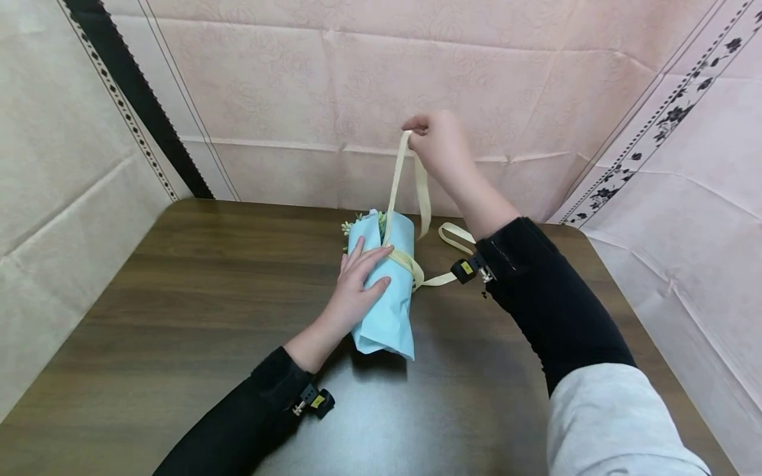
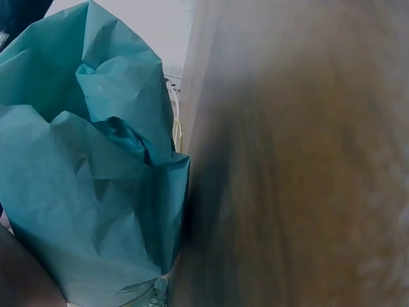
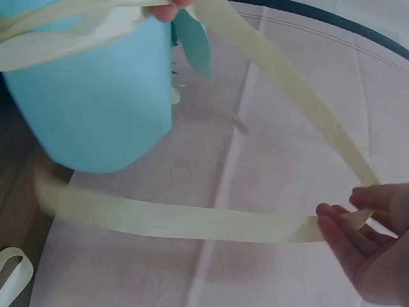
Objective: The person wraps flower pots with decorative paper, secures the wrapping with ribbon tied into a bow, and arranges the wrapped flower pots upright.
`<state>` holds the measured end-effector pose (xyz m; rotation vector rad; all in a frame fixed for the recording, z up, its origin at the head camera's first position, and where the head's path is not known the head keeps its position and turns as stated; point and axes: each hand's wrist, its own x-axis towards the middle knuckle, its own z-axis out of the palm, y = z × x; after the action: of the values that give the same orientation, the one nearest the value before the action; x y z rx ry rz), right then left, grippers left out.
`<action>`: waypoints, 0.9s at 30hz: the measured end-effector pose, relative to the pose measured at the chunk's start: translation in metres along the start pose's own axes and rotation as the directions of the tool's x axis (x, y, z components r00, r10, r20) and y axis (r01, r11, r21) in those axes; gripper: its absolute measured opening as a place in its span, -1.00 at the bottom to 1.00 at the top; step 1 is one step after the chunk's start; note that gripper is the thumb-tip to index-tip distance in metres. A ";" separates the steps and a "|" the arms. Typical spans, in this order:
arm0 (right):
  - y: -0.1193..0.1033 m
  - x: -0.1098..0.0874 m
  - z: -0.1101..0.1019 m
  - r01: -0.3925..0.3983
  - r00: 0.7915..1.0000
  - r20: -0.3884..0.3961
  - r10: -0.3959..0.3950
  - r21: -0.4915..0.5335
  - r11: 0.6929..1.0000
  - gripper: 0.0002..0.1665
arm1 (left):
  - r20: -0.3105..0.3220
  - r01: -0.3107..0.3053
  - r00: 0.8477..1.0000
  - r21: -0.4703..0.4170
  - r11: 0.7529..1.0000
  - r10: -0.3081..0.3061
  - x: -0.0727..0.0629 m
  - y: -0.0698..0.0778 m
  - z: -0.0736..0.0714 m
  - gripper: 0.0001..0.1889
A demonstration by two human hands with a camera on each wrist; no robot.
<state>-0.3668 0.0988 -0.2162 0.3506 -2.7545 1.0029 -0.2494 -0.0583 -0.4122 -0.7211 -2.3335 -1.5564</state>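
A bouquet in light blue wrapping paper [image 1: 387, 307] lies on the table, small pale green leaves [image 1: 347, 229] showing at its far end. My left hand [image 1: 357, 284] rests on the paper with fingers spread, a fingertip [image 3: 165, 11] pressing the ribbon where it crosses the bouquet. Above the far end, my right hand [image 1: 443, 142] pinches a cream ribbon [image 1: 397, 175] between thumb and fingers. One strand runs taut down to the bouquet; the other hangs in a loop [image 1: 423, 192]. The left wrist view shows the crumpled open end of the paper [image 2: 89, 173].
The ribbon's loose tail [image 1: 455, 238] curls on the wooden table [image 1: 238, 317] to the right of the bouquet. Behind the table's far edge hangs a pale pink patterned cloth [image 1: 286, 99], with white cloth at both sides.
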 end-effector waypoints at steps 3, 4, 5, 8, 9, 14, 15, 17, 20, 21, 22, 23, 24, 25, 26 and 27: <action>-0.010 0.010 0.010 0.065 0.997 0.054 -0.063 -0.033 0.997 -0.64 | 0.003 -0.003 1.000 -0.001 1.000 0.003 0.000 0.001 -0.001 -0.50; -0.013 0.013 0.014 0.095 0.993 0.077 -0.091 -0.039 0.995 -0.64 | 0.005 -0.005 1.000 0.001 1.000 0.005 0.000 0.001 -0.001 -0.50; -0.016 0.016 0.019 0.126 0.987 0.104 -0.120 -0.050 0.991 -0.64 | 0.007 -0.007 1.000 0.003 1.000 0.007 0.000 0.001 -0.001 -0.49; -0.026 0.022 0.032 0.219 0.965 0.171 -0.199 -0.105 0.970 -0.59 | 0.016 -0.011 1.000 0.015 1.000 0.010 -0.001 0.001 -0.002 -0.47; -0.030 0.023 0.036 0.246 0.956 0.195 -0.221 -0.117 0.962 -0.57 | 0.019 -0.009 1.000 0.020 1.000 0.009 -0.001 0.001 -0.002 -0.47; -0.042 0.028 0.057 0.366 0.884 0.365 -0.292 -0.154 0.918 -0.41 | 0.029 0.001 1.000 0.033 0.999 -0.002 -0.001 0.001 -0.002 -0.45; -0.042 0.028 0.061 0.399 0.861 0.400 -0.315 -0.146 0.905 -0.37 | 0.028 0.001 1.000 0.036 0.999 -0.002 -0.001 0.000 -0.003 -0.45; -0.040 0.028 0.066 0.455 0.810 0.468 -0.352 -0.124 0.882 -0.28 | 0.026 0.003 1.000 0.037 0.999 -0.004 -0.001 0.000 -0.003 -0.44; -0.033 0.024 0.067 0.439 0.767 0.524 -0.369 -0.010 0.898 -0.25 | 0.029 0.007 1.000 0.036 0.999 -0.008 -0.001 0.000 -0.003 -0.43; -0.030 0.022 0.065 0.416 0.767 0.530 -0.363 0.021 0.909 -0.27 | 0.031 0.007 0.999 0.037 0.999 -0.009 -0.001 -0.001 -0.003 -0.42; -0.026 0.020 0.062 0.388 0.768 0.536 -0.350 0.045 0.920 -0.31 | 0.033 0.008 0.999 0.036 0.999 -0.009 -0.001 -0.001 -0.002 -0.42; -0.022 0.018 0.059 0.361 0.773 0.535 -0.341 0.070 0.930 -0.37 | 0.034 0.007 0.999 0.039 0.999 -0.009 -0.001 -0.001 -0.002 -0.42; -0.019 0.016 0.055 0.329 0.777 0.538 -0.327 0.095 0.939 -0.44 | 0.033 0.006 0.999 0.040 0.999 -0.007 -0.001 -0.001 -0.002 -0.42; -0.015 0.013 0.051 0.313 0.779 0.542 -0.314 0.096 0.945 -0.52 | 0.031 0.005 0.999 0.040 0.999 -0.006 0.000 -0.002 -0.003 -0.42; -0.011 0.011 0.047 0.304 0.779 0.550 -0.302 0.091 0.948 -0.59 | 0.028 0.004 1.000 0.041 0.999 -0.005 0.000 -0.002 -0.003 -0.41; -0.007 0.008 0.044 0.283 0.777 0.564 -0.279 0.084 0.956 -0.67 | 0.024 0.002 1.000 0.044 0.999 -0.003 0.000 -0.003 -0.003 -0.41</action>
<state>-0.3762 0.0635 -0.2431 1.2103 -3.0612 0.9199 -0.2508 -0.0616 -0.4132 -0.7314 -2.3785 -1.5007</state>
